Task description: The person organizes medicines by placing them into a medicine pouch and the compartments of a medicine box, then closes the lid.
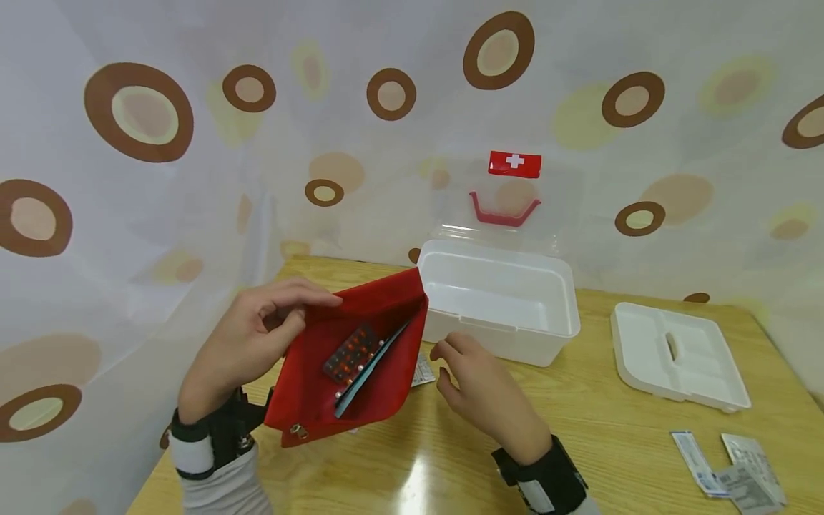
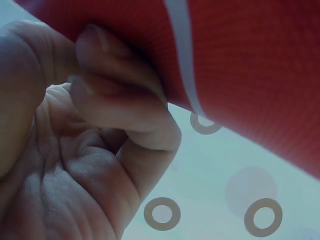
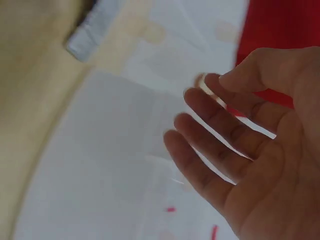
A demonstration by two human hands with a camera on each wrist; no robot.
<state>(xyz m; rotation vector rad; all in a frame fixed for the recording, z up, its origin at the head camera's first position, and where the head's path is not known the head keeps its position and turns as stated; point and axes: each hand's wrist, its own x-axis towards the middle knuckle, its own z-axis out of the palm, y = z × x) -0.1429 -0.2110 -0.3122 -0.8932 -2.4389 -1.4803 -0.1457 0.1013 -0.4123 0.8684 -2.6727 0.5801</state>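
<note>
A red zippered pouch [image 1: 399,386] hangs tilted over the table, its mouth gaping toward the head camera. My left hand [image 1: 247,336] grips its upper left edge between thumb and fingers; in the left wrist view, curled fingers [image 2: 135,107] press against the red fabric. Inside the pouch lie a dark blister pack [image 1: 347,350] with orange pills and a thin teal item [image 1: 370,375] beside it. To the pouch's right, my right hand [image 1: 486,386] is held over the table, holding nothing. Its fingers [image 3: 215,155] are loosely bent and spread in the right wrist view.
Behind the right hand stands a white plastic box [image 1: 502,336], its clear lid with a red handle [image 1: 505,217] raised. A white divided tray [image 1: 676,357] sits to the right. Several small packets [image 1: 749,465] lie at the front right. Another pack [image 1: 423,370] shows partly behind the pouch.
</note>
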